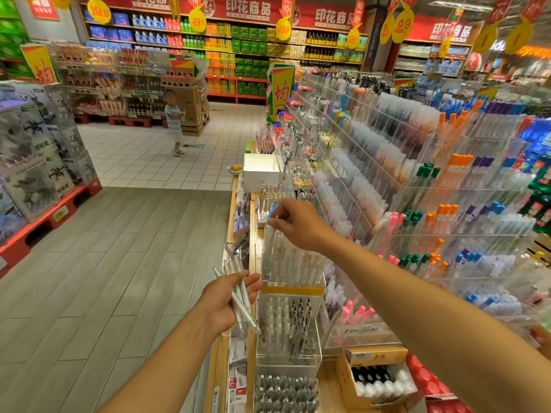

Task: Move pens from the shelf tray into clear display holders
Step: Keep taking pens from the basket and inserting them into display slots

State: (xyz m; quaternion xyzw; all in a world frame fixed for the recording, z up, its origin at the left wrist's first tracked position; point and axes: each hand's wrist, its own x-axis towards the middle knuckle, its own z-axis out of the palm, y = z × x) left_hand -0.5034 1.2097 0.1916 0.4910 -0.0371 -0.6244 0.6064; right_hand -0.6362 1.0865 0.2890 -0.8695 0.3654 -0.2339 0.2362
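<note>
Nearest to me, my left hand (227,296) grips a loose bundle of white pens (238,296), fingers curled round the barrels, tips fanning out above and below the palm; by my judgement that handful is what is left to place, so the job is mid-way and not near its end. Just beyond it, my right hand (293,223) pinches the top of a single pen (272,234) between thumb and fingertips, holding it at the upper edge of the clear display holder (290,263); the holder already carries a dense row of similar white pens standing upright, so a good share looks done; whether this one is seated fully I cannot tell. I cannot pick out the shelf tray itself.

Below the holder stand further clear tiers (287,332) packed with pens, and an open cardboard box (374,374) of capped pens lies to the right; these crowd the reach, and the packed row leaves little slack for the next insertion. Beyond, a white box (261,171) rests on the shelf edge; the acrylic wall of coloured pens (447,189) runs off to the right; far down the tiled aisle a person (174,123) stands, well apart from my work.
</note>
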